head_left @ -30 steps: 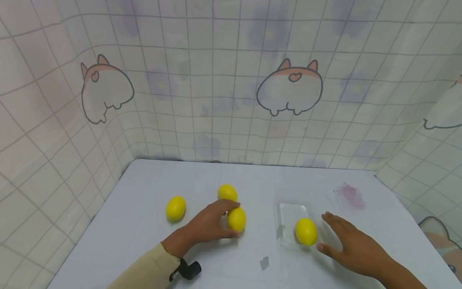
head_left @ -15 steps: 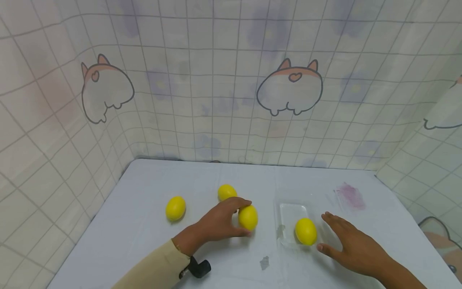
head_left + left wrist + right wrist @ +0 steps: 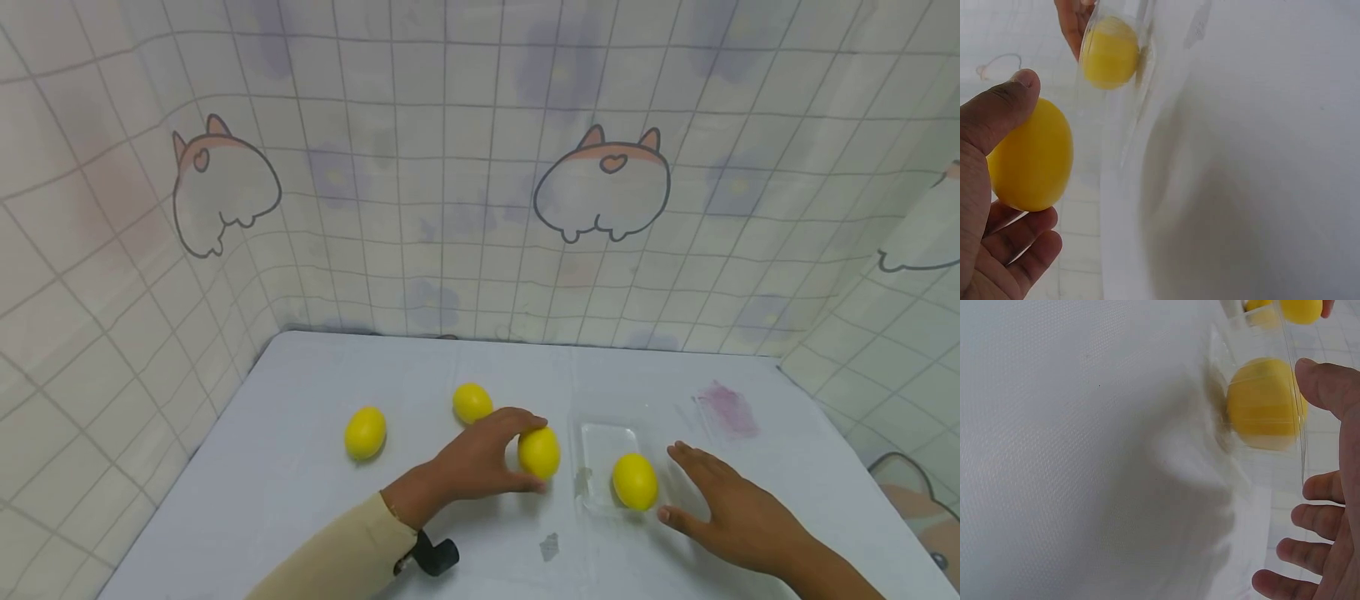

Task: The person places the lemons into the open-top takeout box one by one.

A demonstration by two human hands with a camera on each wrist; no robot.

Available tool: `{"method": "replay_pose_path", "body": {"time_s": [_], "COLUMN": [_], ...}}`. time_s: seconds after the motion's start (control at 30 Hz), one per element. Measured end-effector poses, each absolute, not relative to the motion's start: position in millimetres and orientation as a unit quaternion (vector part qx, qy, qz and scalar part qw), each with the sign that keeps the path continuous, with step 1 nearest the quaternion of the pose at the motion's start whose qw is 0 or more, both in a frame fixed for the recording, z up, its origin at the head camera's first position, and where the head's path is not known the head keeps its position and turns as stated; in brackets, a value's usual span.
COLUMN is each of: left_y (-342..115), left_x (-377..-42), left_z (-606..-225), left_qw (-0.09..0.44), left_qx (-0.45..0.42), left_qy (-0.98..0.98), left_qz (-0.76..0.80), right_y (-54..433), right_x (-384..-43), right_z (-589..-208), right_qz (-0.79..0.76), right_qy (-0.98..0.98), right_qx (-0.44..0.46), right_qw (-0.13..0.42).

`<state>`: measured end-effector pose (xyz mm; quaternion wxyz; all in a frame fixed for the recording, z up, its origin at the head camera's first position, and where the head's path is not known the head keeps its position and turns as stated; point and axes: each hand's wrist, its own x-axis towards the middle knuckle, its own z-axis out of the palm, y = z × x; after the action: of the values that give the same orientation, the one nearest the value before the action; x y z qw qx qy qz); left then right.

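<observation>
My left hand grips a lemon between thumb and fingertips, just left of a clear plastic container. In the left wrist view the held lemon shows its smooth yellow side, with the thumb on top and fingers beneath. Another lemon lies inside the container, near its front right. Close by the container's right side is my right hand, fingers extended and thumb apart. Through the clear wall, the right wrist view shows the lemon inside, with the right thumb at the rim.
Two more lemons rest on the white table: one at the left and one farther back, behind the left hand. A grey patch marks the front, a pink stain the back right. A patterned curtain surrounds the table.
My left hand has carried its lemon rightward, away from the lemon behind it and closer to the container. The right hand and the other lemons have stayed put.
</observation>
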<state>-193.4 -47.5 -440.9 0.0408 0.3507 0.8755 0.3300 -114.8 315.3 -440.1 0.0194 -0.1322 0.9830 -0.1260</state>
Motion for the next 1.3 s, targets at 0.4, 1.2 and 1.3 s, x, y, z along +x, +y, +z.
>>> {"method": "replay_pose_path", "body": {"time_s": [0.4, 1.2, 1.3], "left_y": [-26.7, 8.8, 12.9], "left_x": [-193.6, -196.9, -196.9], "left_z": [-436.2, -439.1, -438.8], "left_qw": [0.042, 0.031, 0.034], "left_qx": [0.370, 0.402, 0.400], "left_qy": [0.872, 0.861, 0.864], "left_qz": [0.318, 0.309, 0.303], "right_y": [314.9, 312.6, 312.5], "right_x": [-115.4, -115.2, -114.6], "right_z": [-439.7, -438.7, -437.4], "right_qz": [-0.122, -0.121, -0.123], "right_qy": [0.983, 0.984, 0.984], "right_qx": [-0.132, -0.126, -0.130], "right_qw": [0.020, 0.031, 0.027]}}
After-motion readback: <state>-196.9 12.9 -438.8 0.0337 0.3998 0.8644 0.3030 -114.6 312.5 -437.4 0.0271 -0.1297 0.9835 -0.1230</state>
